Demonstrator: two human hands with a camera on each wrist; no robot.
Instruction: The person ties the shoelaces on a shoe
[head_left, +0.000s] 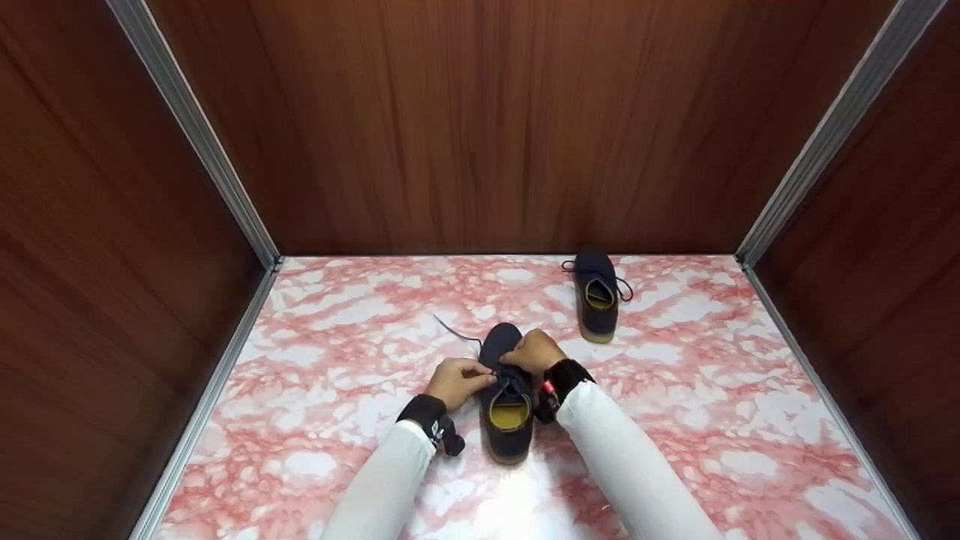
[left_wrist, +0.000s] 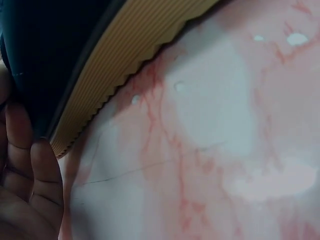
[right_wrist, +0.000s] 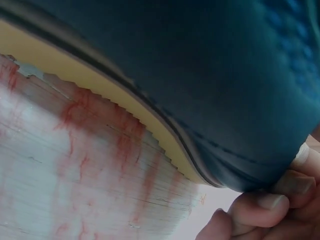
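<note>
A dark navy lace-up shoe (head_left: 508,442) with a yellow lining and a tan ridged sole (left_wrist: 107,60) rests on the floor, toe pointing away. At the left of its lacing, my left hand (head_left: 456,381) pinches the shoelace between thumb and forefinger. One loose lace end (head_left: 456,330) trails out to the left past the toe. My right hand (head_left: 536,351) grips the front part of the shoe from the right, its fingertips over the top near the lacing. In the right wrist view, curled fingers (right_wrist: 260,210) lie against the dark upper.
A matching shoe (head_left: 596,322) stands farther back to the right, near the rear wall, its lace ends sticking out on both sides. Brown wood-grain panels (head_left: 480,127) with metal edge strips enclose the red-and-white marbled surface (head_left: 337,337) at the back and sides.
</note>
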